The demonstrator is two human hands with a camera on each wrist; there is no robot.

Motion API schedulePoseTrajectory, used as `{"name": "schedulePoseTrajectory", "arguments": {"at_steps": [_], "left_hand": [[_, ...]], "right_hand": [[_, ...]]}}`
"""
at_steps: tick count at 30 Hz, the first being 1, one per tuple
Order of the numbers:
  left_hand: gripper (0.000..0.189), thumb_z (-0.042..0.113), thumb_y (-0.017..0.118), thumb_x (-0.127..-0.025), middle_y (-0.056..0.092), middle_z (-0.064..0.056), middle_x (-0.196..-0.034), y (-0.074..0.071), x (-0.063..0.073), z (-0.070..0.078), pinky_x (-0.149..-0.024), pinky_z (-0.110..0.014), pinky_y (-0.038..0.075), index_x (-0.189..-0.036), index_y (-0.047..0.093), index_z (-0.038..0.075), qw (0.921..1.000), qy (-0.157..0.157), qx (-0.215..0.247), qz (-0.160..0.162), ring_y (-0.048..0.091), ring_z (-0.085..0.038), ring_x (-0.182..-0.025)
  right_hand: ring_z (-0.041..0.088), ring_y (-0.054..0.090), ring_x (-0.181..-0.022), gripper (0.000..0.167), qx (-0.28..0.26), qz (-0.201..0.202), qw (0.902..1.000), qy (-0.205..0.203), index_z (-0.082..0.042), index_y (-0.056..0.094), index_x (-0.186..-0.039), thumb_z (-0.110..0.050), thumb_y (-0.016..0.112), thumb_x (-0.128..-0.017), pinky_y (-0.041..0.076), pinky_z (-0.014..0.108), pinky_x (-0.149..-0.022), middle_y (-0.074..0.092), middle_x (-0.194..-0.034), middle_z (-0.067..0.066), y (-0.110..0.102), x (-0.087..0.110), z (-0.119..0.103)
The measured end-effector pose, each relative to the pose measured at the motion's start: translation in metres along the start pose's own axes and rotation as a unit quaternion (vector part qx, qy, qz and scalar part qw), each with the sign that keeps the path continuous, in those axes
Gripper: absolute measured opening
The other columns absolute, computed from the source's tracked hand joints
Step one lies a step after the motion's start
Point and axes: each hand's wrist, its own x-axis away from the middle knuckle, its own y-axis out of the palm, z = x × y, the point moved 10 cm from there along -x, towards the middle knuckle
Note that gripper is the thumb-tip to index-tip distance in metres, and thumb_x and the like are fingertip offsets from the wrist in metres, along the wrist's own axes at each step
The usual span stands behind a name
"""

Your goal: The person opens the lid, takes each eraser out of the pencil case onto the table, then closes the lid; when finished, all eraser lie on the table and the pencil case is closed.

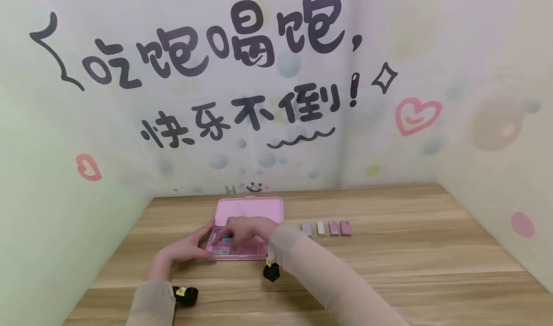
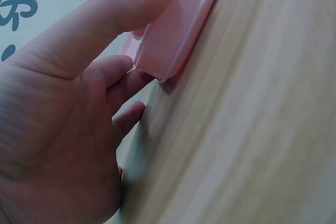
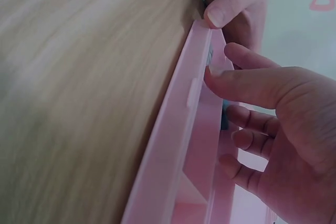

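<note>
A pink plastic case point(image 1: 249, 211) lies on the table with its lid raised at the back. My left hand point(image 1: 186, 249) holds the case's left end, its thumb on the near corner and its fingers spread along the side. In the left wrist view the thumb point(image 2: 152, 1) presses over that corner. Over the case's left part my right hand point(image 1: 242, 230) reaches in, thumb and index finger apart. In the right wrist view its thumb point(image 3: 236, 85) dips inside the near wall, and nothing shows between the fingers. A teal piece point(image 3: 225, 115) lies inside, partly hidden by the fingers.
To the right of the case several small blocks stand in a row, among them a white block point(image 1: 320, 228) and a pinkish one point(image 1: 345, 228). A printed cloth wall point(image 1: 302, 167) rises behind the wooden table point(image 1: 389, 259).
</note>
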Motion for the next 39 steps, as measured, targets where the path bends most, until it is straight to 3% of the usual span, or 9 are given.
{"name": "schedulePoseTrajectory", "arguments": {"at_steps": [10, 23, 28, 33, 39], "left_hand": [[0.113, 0.03, 0.083, -0.076, 0.004, -0.024, -0.159, 0.0, -0.001, -0.008, -0.109, -0.065, 0.008, -0.156, 0.006, 0.009, 0.9997, -0.02, 0.011, 0.0, 0.002, -0.045, -0.143], [0.11, 0.025, 0.083, -0.076, 0.008, -0.026, -0.158, -0.001, -0.002, -0.003, -0.109, -0.065, 0.01, -0.156, 0.008, 0.007, 0.9999, -0.008, 0.007, 0.006, 0.006, -0.047, -0.142], [0.11, 0.024, 0.082, -0.077, 0.008, -0.027, -0.158, 0.0, -0.003, -0.001, -0.109, -0.065, 0.01, -0.155, 0.008, 0.006, 0.9999, -0.002, 0.01, 0.003, 0.006, -0.046, -0.142], [0.11, 0.024, 0.082, -0.077, 0.006, -0.027, -0.158, 0.001, -0.002, 0.0, -0.109, -0.064, 0.01, -0.156, 0.007, 0.006, 0.9999, 0.002, 0.015, -0.002, 0.005, -0.046, -0.142], [0.11, 0.023, 0.081, -0.078, 0.006, -0.026, -0.158, 0.001, -0.001, 0.001, -0.109, -0.065, 0.012, -0.155, 0.006, 0.005, 0.9998, 0.004, 0.016, -0.006, 0.005, -0.046, -0.142]], "right_hand": [[0.01, 0.045, -0.095, 0.058, 0.028, -0.005, 0.9996, 0.008, -0.041, 0.066, -0.124, -0.007, 0.077, -0.079, 0.039, 0.019, -0.073, 0.049, -0.125, 0.0, 0.004, -0.005, -0.002], [0.011, 0.045, -0.085, 0.059, 0.037, 0.01, 0.9992, 0.008, -0.038, 0.068, -0.122, -0.003, 0.076, -0.076, 0.037, 0.02, -0.058, 0.048, -0.123, 0.0, 0.007, -0.008, -0.001], [0.011, 0.046, -0.086, 0.058, 0.038, 0.013, 0.9991, 0.01, -0.037, 0.067, -0.123, -0.003, 0.076, -0.077, 0.038, 0.019, -0.062, 0.048, -0.121, 0.0, 0.006, -0.005, -0.001], [0.01, 0.046, -0.092, 0.056, 0.052, 0.008, 0.9985, 0.01, -0.038, 0.065, -0.124, -0.006, 0.075, -0.079, 0.04, 0.019, -0.074, 0.049, -0.118, -0.002, 0.001, 0.0, -0.002], [0.008, 0.049, -0.097, 0.05, 0.051, 0.009, 0.9983, -0.025, -0.03, 0.066, -0.123, -0.003, 0.072, -0.081, 0.041, 0.019, -0.082, 0.055, -0.113, -0.002, -0.013, 0.006, -0.006]]}}
